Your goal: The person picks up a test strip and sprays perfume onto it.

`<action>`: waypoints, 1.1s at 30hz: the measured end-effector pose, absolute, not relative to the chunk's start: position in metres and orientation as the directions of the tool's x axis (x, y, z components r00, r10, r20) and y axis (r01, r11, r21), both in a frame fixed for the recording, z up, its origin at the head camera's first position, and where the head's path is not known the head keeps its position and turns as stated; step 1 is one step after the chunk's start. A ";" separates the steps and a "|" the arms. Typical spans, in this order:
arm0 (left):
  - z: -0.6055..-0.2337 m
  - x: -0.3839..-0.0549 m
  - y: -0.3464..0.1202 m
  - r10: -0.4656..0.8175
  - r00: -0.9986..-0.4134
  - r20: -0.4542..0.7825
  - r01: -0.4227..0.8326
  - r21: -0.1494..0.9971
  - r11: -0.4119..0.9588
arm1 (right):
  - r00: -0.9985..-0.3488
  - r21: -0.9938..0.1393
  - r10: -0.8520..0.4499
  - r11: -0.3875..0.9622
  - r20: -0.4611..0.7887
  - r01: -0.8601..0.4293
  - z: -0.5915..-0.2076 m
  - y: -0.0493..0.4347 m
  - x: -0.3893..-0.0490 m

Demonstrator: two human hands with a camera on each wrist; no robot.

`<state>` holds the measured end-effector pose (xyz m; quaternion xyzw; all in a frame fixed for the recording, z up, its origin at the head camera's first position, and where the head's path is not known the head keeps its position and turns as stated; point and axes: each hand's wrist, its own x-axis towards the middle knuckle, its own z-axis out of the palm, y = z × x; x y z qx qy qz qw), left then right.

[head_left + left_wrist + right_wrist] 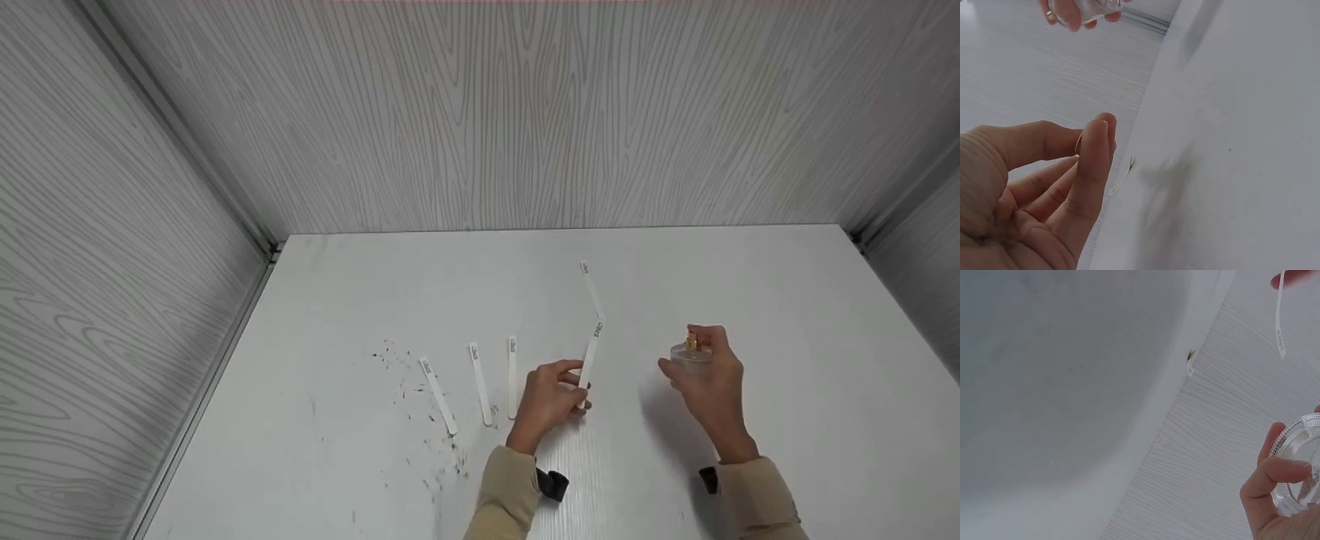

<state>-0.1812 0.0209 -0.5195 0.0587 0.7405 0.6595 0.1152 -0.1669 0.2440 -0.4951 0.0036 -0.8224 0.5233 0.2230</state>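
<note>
A white perfume test strip [589, 356] with printed letters at its tip is pinched between the thumb and fingers of my left hand [550, 401], tip pointing away. To the right, my right hand [716, 386] grips a clear glass perfume bottle [685, 352] above the table, one finger at its gold spray top [692, 341]. A gap separates strip and bottle. The right wrist view shows the bottle's ribbed round base [1292, 434] and the strip's printed end [1280, 340]. In the left wrist view the strip is mostly hidden behind the fingers.
Three similar strips [439, 397] lie spread on the white table [337, 300], left of my left hand. Another strip [591, 289] lies farther back, beyond the held one. Dark specks mark the tabletop at the left. Wood-patterned panels [480, 120] enclose the back and sides.
</note>
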 end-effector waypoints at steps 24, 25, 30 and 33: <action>-0.509 -0.177 0.030 0.286 -0.956 -0.060 -0.026 0.992 0.122 | -0.817 -0.708 0.160 0.606 0.555 -0.362 -0.508 0.245 -0.173; -0.509 -0.177 0.030 0.286 -0.957 -0.053 -0.017 0.992 0.128 | -0.811 -0.697 0.151 0.613 0.565 -0.372 -0.508 0.245 -0.174; -0.507 -0.177 0.031 0.281 -0.959 -0.038 0.006 0.988 0.153 | -0.797 -0.675 0.135 0.624 0.589 -0.394 -0.508 0.244 -0.174; -0.506 -0.178 0.032 0.282 -0.959 -0.034 0.013 0.987 0.163 | -0.796 -0.680 0.133 0.612 0.591 -0.403 -0.508 0.244 -0.174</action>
